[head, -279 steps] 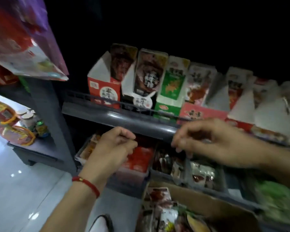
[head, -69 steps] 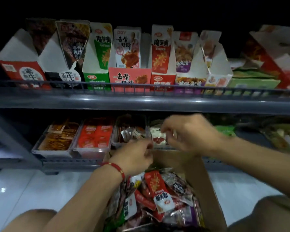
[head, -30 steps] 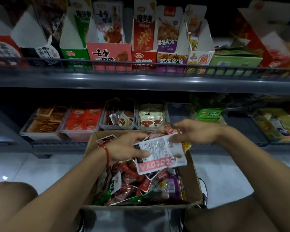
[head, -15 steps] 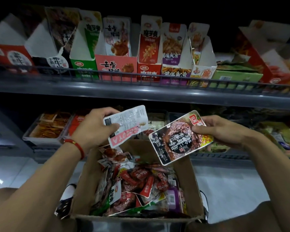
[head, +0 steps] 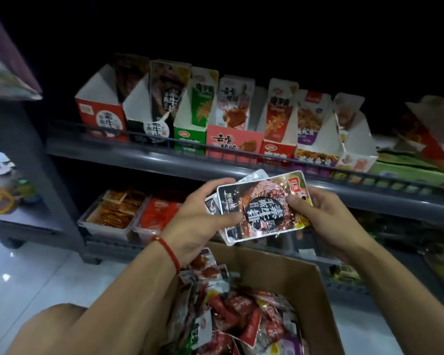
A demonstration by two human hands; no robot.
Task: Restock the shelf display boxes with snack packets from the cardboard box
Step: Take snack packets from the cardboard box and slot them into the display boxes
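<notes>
Both hands hold a small stack of snack packets in front of the shelf edge, above the cardboard box. The top packet is dark with a meat picture and a black round label. My left hand grips the stack's left side, with a red string on the wrist. My right hand pinches its right side. More packets fill the box below. Upright display boxes stand in a row on the upper shelf, among them a black one whose label matches the held packet.
A grey wire rail runs along the upper shelf's front. Clear trays of orange and red packets sit on the lower shelf. Another shelf unit stands at the left, over a white glossy floor. My knee shows at the bottom left.
Half a second ago each hand held its own packet apart. Now the hands have come together, with the packets stacked and the dark one on top. The view has tilted up and left.
</notes>
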